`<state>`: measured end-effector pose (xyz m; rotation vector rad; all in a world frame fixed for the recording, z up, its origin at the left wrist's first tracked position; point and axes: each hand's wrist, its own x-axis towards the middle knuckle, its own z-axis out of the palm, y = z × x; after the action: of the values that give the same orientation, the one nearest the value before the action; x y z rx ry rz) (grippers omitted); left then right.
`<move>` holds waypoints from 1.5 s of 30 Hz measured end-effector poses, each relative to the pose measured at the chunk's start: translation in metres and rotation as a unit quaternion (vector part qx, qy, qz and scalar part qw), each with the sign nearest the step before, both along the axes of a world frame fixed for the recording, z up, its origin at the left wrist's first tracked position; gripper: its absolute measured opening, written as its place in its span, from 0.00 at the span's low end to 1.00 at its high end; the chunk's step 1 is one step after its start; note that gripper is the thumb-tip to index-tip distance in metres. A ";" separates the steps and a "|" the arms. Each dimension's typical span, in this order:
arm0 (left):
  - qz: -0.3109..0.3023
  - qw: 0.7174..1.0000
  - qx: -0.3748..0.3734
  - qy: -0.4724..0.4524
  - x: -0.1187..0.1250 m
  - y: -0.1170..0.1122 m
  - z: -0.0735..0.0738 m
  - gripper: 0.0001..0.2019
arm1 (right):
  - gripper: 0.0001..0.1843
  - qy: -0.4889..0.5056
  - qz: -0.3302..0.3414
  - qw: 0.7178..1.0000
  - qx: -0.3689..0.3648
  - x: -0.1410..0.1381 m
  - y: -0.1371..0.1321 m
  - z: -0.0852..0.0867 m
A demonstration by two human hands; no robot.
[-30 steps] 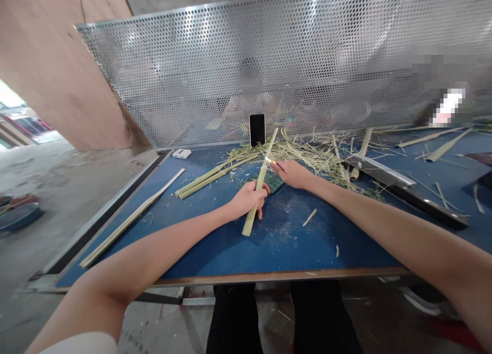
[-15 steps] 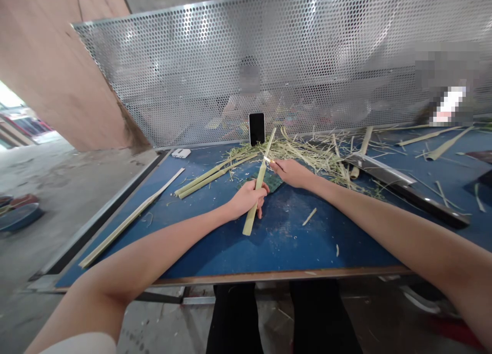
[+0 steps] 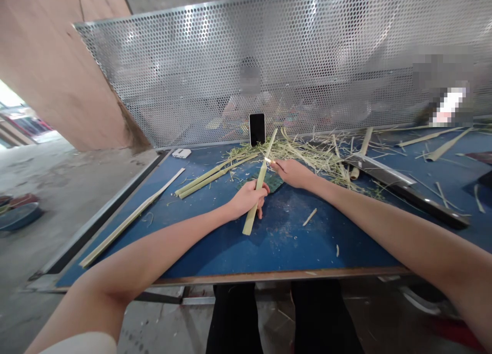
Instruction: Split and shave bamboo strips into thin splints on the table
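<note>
My left hand (image 3: 246,199) is closed around the middle of a pale green split-bamboo strip (image 3: 251,220). The strip slants away from me, its wide end towards me and its thin end pointing at the phone. In my right hand (image 3: 292,172) is a small knife (image 3: 268,161), mostly hidden by the fingers; its short bright blade rests against the strip just beyond my left hand. A dark green cloth or pad (image 3: 273,184) lies beneath the hands. Thin bamboo shavings (image 3: 311,151) are heaped behind my right hand.
A black phone (image 3: 257,129) stands upright against the perforated metal panel (image 3: 184,77). Bamboo pieces (image 3: 203,184) and a long strip (image 3: 132,218) lie left on the blue table (image 3: 215,262). A large dark-handled knife (image 3: 426,203) lies right. A white object (image 3: 181,153) sits at the far left corner.
Almost nothing differs. Both hands, the bamboo strip and the small knife stay in nearly the same place.
</note>
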<state>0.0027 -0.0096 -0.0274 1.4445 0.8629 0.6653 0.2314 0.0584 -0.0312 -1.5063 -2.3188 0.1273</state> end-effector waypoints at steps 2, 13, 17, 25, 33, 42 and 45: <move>0.003 1.000 -0.002 -0.002 0.000 0.000 0.000 0.07 | 0.37 0.003 -0.020 1.000 0.003 0.001 0.000 0.001; -0.001 1.000 0.005 -0.003 0.000 -0.001 0.001 0.08 | 0.36 0.015 0.012 1.000 -0.001 0.000 0.001 0.000; 0.005 1.000 -0.006 -0.004 0.000 0.000 0.000 0.08 | 0.36 0.000 -0.003 1.000 0.001 -0.001 0.000 0.001; 0.002 1.000 -0.003 -0.004 0.000 0.002 -0.002 0.07 | 0.35 0.005 0.006 1.000 0.001 -0.001 -0.002 0.003; 0.003 1.000 0.001 -0.001 0.000 0.000 -0.002 0.07 | 0.35 0.010 0.001 1.000 -0.018 -0.002 -0.003 0.005; 0.003 1.000 0.000 0.004 -0.001 0.002 -0.003 0.07 | 0.36 0.019 0.013 1.000 -0.008 0.000 0.000 0.001; 0.003 1.000 0.000 0.002 -0.001 0.001 -0.003 0.07 | 0.37 0.021 0.017 1.000 -0.002 0.001 0.002 -0.001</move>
<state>0.0017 -0.0082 -0.0303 1.4442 0.8701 0.6673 0.2323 0.0608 -0.0322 -1.4537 -2.3134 0.1715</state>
